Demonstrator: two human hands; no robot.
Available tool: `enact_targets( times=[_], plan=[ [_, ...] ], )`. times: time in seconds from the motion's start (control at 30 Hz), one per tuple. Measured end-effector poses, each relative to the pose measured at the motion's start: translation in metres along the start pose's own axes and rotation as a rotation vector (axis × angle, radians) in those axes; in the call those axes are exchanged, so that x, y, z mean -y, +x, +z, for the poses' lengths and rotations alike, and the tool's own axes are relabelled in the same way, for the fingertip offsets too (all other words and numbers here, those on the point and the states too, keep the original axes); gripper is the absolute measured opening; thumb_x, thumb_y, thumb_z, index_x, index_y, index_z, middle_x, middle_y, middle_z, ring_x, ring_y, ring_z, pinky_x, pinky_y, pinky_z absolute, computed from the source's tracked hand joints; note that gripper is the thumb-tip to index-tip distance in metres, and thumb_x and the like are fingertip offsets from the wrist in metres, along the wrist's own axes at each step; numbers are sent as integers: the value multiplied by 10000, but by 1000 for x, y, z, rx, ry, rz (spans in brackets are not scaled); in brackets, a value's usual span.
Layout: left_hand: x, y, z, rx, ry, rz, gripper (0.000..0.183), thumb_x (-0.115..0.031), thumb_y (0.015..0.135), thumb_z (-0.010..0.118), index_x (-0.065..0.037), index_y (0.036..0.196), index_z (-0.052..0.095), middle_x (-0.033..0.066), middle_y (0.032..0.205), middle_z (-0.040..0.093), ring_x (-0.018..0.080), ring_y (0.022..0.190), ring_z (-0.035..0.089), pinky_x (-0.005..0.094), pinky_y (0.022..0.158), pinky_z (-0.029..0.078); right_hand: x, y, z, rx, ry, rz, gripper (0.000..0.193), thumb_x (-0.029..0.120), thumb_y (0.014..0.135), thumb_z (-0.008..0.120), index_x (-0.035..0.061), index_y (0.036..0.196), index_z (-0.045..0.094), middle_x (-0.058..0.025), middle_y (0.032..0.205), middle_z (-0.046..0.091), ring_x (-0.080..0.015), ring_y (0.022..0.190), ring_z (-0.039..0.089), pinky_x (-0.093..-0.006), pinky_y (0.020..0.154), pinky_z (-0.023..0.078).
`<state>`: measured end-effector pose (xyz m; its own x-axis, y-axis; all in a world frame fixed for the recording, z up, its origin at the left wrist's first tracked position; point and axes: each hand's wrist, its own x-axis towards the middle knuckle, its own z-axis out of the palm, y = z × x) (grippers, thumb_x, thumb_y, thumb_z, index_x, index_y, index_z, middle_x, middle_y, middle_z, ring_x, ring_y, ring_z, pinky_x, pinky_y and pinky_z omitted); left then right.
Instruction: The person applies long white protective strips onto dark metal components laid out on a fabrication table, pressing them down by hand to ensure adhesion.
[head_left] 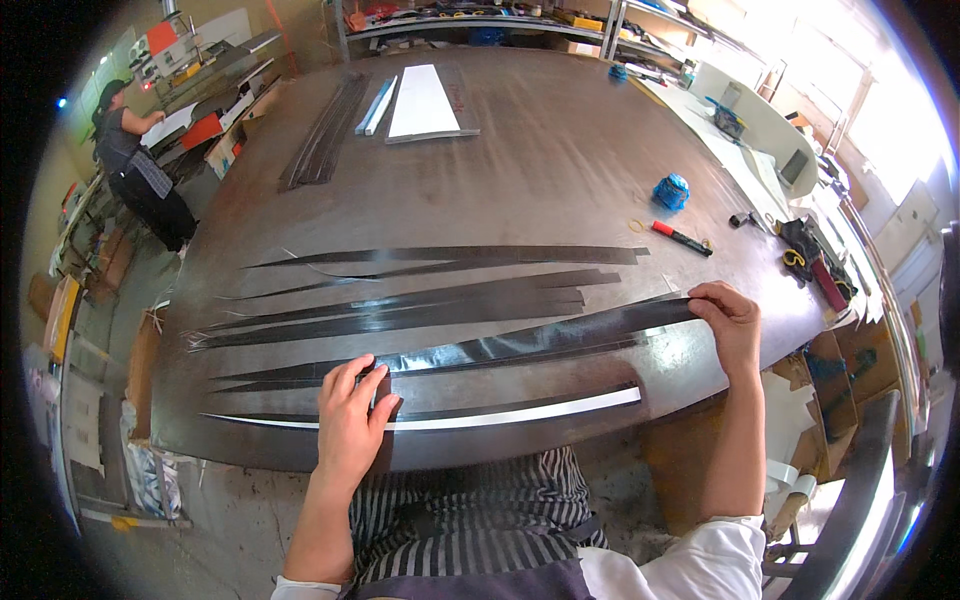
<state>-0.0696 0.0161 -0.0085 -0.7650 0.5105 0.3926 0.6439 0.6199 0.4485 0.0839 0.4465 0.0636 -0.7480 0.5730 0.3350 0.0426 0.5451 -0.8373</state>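
A long glossy black strip runs slantwise over the near part of the brown table, its right end raised. That end is pinched between the thumb and fingers of my right hand. My left hand rests palm down at the strip's left part, fingers apart, fingertips touching it. A second dark strip lies partly under it. Nearer the front edge, a narrow white strip lies along a black one, partly covered by my left hand. Beyond, several loose black strips with frayed left ends lie roughly side by side.
A red-and-black marker and a blue wrapped lump lie at the right. Farther off are a white panel and a dark strip bundle. Tools crowd the right edge. A person stands at a machine, far left.
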Motion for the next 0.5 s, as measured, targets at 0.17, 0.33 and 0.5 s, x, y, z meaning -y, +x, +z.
enact_targets(
  times=[0.17, 0.33, 0.5],
  plan=[
    [3, -1, 3, -18, 13, -2, 332, -155, 847, 710, -4, 1140, 671, 120, 1282, 597, 322, 1193, 526, 440, 1017, 412, -5, 3, 6, -37, -196, -55, 113, -49, 762, 708, -10, 867, 706, -62, 928, 685, -173, 847, 624, -295, 742, 503],
    [1, -1, 3, -33, 54, 33, 306, -184, 859, 699, -3, 1105, 682, 116, 1237, 615, 316, 1174, 531, 455, 1020, 384, 11, -1, 23, -81, -521, -425, 135, -26, 721, 728, 20, 845, 696, -79, 865, 654, -262, 885, 595, -351, 716, 498],
    [2, 0, 2, -35, 86, 46, 271, -188, 866, 689, -10, 1070, 697, 108, 1249, 604, 303, 1157, 532, 450, 1011, 378, 33, -11, 32, 35, -404, -435, 120, 4, 774, 731, 24, 889, 702, -92, 723, 634, -241, 690, 604, -342, 660, 493]
  ],
)
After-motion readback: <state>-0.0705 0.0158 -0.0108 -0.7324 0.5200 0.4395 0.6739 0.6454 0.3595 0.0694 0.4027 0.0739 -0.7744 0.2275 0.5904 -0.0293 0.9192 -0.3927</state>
